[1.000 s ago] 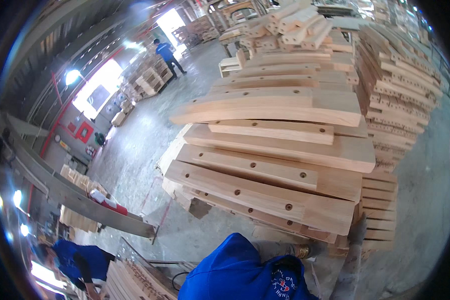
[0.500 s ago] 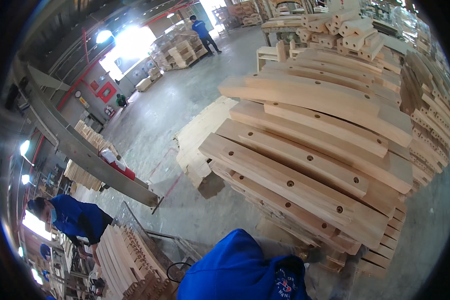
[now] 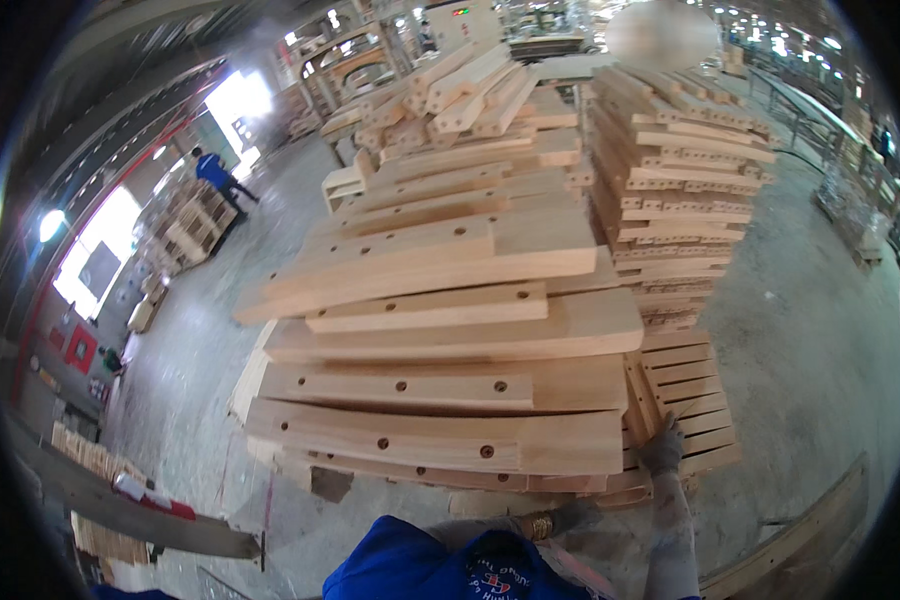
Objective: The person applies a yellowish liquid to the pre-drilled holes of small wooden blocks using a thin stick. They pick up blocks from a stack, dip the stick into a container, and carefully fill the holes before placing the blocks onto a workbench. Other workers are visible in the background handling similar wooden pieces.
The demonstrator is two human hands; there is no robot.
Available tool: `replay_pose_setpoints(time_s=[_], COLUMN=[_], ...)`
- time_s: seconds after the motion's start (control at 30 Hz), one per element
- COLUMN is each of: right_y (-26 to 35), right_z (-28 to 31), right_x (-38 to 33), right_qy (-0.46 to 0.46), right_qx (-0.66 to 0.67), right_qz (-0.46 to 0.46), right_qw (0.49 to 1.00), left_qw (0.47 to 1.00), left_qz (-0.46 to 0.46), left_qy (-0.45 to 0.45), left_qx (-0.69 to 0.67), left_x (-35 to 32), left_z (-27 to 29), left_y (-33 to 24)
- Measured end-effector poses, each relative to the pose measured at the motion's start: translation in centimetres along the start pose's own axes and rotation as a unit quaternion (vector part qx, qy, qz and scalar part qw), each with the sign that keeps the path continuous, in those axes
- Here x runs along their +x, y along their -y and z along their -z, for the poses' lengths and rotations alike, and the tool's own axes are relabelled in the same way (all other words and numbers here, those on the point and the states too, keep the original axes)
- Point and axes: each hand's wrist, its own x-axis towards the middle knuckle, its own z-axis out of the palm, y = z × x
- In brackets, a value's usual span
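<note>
My right hand (image 3: pixel 660 452), in a grey glove, reaches to the right end of the big wood stack. Its fingers close on the near end of a narrow wooden piece (image 3: pixel 642 392), which lies on the slatted wooden layer (image 3: pixel 695 385). My left hand (image 3: pixel 574 516), also gloved, is low in front of the stack, beyond a gold-coloured band at the wrist; its fingers are too dim to read. Before me lie curved wooden rails (image 3: pixel 450 440) with round drilled holes, stacked in rows. Whether the left hand touches the stack is unclear.
A taller stack of drilled wooden parts (image 3: pixel 670 210) stands behind on the right. Square wooden legs (image 3: pixel 470 90) are heaped at the back. A wooden board (image 3: pixel 795 540) leans at the lower right. A steel beam (image 3: pixel 140 515) crosses the lower left; a person in blue (image 3: pixel 215 175) stands far left.
The view has swung to the right, so the stack now lies straight ahead. My right hand now shows clearly at the stack's right end, on the narrow wooden piece.
</note>
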Motion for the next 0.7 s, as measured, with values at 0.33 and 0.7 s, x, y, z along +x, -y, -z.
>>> replay_pose_setpoints(time_s=[0.33, 0.7], right_y=[0.6, 5.0], right_z=[8.9, 24.8], right_x=[-12.5, -27.3], right_qy=[-0.017, -0.290], right_qx=[0.171, 0.249], right_qz=[-0.061, -0.021], right_qw=[0.983, 0.924], left_qw=[0.994, 0.955], left_qz=[-0.027, 0.016], left_qy=[0.100, 0.259], left_qx=[0.034, 0.141], left_x=[-0.1, -3.3], left_z=[-4.8, -9.2], left_y=[-2.4, 0.0])
